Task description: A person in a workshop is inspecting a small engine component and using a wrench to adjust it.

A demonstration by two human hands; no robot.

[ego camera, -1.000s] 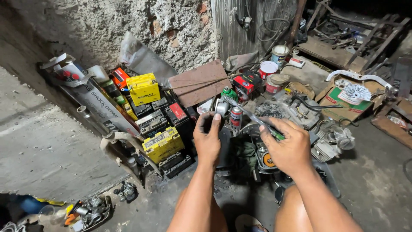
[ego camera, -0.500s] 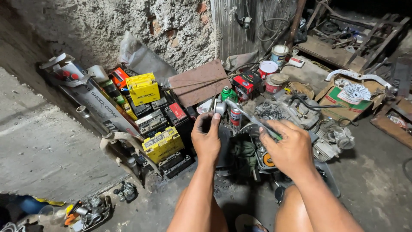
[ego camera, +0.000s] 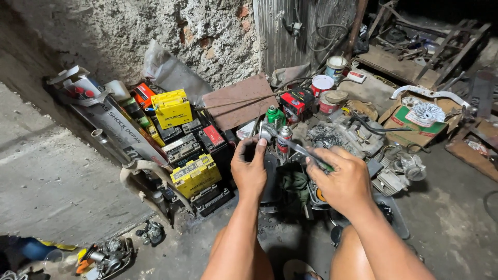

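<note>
Compared with a second earlier, the left hand point(ego camera: 250, 168) has slid slightly lower on the dark round engine part point(ego camera: 270, 179), fingers curled around its edge, while the right hand point(ego camera: 343, 179) stays closed on a slim metal tool with a green grip point(ego camera: 303, 150), its tip near a small spray can point(ego camera: 283, 142); the work remains one of steadying and levering. Around them on the concrete floor point(ego camera: 456, 218) lie boxy yellow batteries point(ego camera: 196, 175), a ribbed grey engine casing point(ego camera: 345, 136) and round paint tins point(ego camera: 322, 84) against rough plaster.

Spray can point(ego camera: 283, 141) between hands; battery boxes point(ego camera: 195, 175) left; engine parts point(ego camera: 346, 134) right; wall point(ego camera: 155, 31) behind.
</note>
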